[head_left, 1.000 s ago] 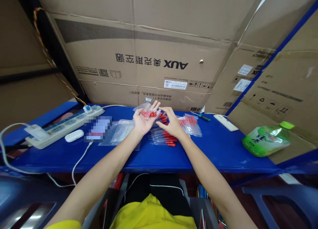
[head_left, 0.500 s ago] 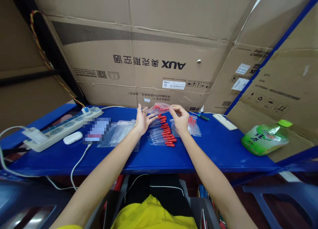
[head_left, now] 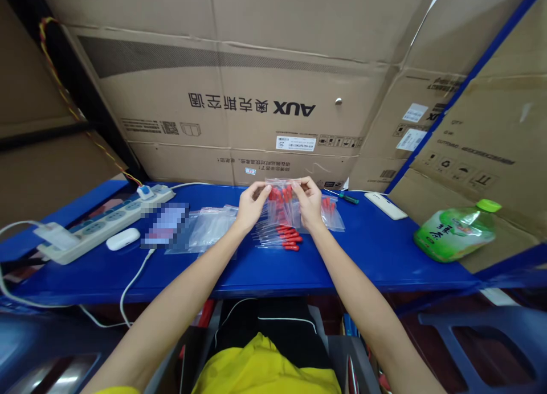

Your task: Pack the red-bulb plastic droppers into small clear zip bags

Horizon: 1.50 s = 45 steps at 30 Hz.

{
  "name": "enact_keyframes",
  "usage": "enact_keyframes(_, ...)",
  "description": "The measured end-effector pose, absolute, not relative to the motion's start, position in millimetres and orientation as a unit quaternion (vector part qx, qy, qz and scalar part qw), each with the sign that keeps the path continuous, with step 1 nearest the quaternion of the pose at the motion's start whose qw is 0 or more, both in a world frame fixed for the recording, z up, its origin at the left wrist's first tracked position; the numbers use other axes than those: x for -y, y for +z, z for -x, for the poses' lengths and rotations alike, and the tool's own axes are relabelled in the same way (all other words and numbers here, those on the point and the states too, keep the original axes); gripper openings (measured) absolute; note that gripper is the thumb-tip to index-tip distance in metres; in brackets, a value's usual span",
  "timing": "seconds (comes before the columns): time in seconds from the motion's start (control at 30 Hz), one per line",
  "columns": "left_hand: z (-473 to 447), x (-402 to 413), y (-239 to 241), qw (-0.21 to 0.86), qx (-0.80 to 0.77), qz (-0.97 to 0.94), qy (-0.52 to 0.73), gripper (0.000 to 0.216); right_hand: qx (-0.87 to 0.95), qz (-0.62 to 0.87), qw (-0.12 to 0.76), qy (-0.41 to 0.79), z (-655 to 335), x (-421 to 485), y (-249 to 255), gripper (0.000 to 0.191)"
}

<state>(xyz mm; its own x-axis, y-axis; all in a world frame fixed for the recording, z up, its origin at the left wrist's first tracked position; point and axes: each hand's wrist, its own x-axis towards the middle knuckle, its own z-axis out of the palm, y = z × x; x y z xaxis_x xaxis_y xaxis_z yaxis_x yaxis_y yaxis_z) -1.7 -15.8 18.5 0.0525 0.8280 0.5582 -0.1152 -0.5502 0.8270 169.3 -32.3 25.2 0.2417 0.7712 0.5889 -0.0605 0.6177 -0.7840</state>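
Between my hands hangs a clear plastic zip bag (head_left: 280,207) with several red-bulbed droppers inside, their red ends near the top edge. My left hand (head_left: 253,203) pinches its upper left corner, and my right hand (head_left: 310,200) pinches the upper right corner. Below and partly behind the bag, a row of loose clear droppers with red bulbs (head_left: 290,239) lies on the blue table. Just right of my right hand lies another clear bag of red-bulbed droppers (head_left: 334,216). A pile of flat clear bags (head_left: 209,230) rests to the left of my left hand.
On the left are a phone (head_left: 168,224) with its cable, a white case (head_left: 123,239) and a power strip (head_left: 102,223). A green screwdriver (head_left: 348,198), a white phone-like slab (head_left: 385,205) and a green bottle (head_left: 455,233) lie right. Cardboard (head_left: 265,52) stands behind the table (head_left: 265,277).
The bag has turned from lying flat between my hands to hanging upright, lower and facing me. My left hand has closed from spread fingers to a pinch on its corner.
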Motion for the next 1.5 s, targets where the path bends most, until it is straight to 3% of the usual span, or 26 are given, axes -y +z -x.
enact_keyframes(0.4, 7.7, 24.1, 30.4, 0.327, -0.280, -0.605, 0.670, 0.038, 0.608, 0.338, 0.625, 0.355, -165.2, 40.5, 28.1, 0.040)
enact_keyframes(0.7, 4.1, 31.7, 30.8, 0.327, -0.290, -0.668, 0.602, 0.031, 0.615, 0.342, 0.606, 0.372, -161.7, 46.3, 27.8, 0.035)
enact_keyframes(0.9, 2.8, 34.9, 32.7, 0.366, -0.268, -0.654, 0.605, 0.025, 0.587, 0.325, 0.639, 0.378, -162.5, 46.4, 28.3, 0.032)
enact_keyframes(1.5, 4.8, 30.8, 33.8, 0.322, -0.288, -0.661, 0.614, 0.034, 0.602, 0.339, 0.596, 0.409, -167.1, 45.3, 31.6, 0.034)
